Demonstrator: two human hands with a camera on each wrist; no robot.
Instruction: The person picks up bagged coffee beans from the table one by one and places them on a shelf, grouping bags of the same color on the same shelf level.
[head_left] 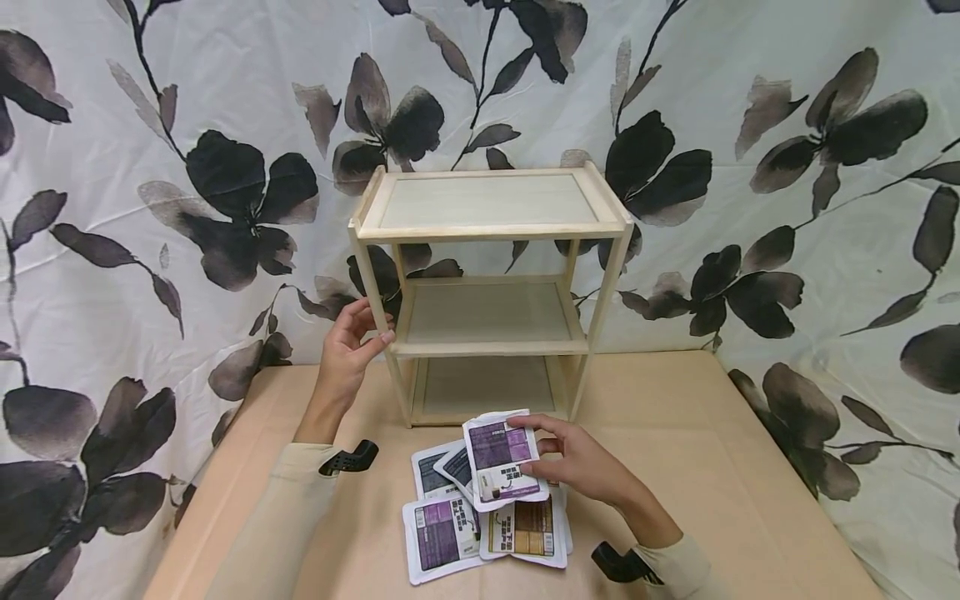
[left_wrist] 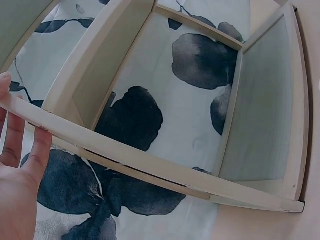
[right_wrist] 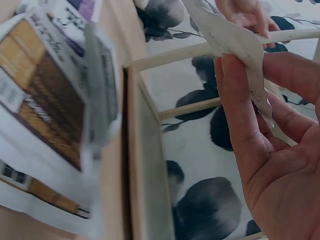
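One purple-and-white packet (head_left: 497, 450) is sitting in the pinch of my right hand (head_left: 581, 458), just below the centre of the head view. I am grasping it by its right side, with the fingers meeting its upper right and the thumb its lower right, so most of the packet is reaching out to the left of my grip. In the right wrist view it is showing almost edge-on at the upper right, its pale sheet running between my thumb and fingers, apart from the packets at the left of that frame.

Under and around it in the lower middle of the head view, more packets are lying in an overlapping pile: another purple packet (head_left: 438, 537) at the lower left of the heap, a brown packet (head_left: 536, 527) at its lower right and a dark packet (head_left: 430, 477) at its upper left.

My left hand (head_left: 347, 350), left of centre, is gripping the front left post of a wooden rack (head_left: 487, 231) close to the middle shelf. The rack is standing upright in the middle of the frame on a tan table (head_left: 675, 425), with a floral cloth (head_left: 247, 92) hanging behind.
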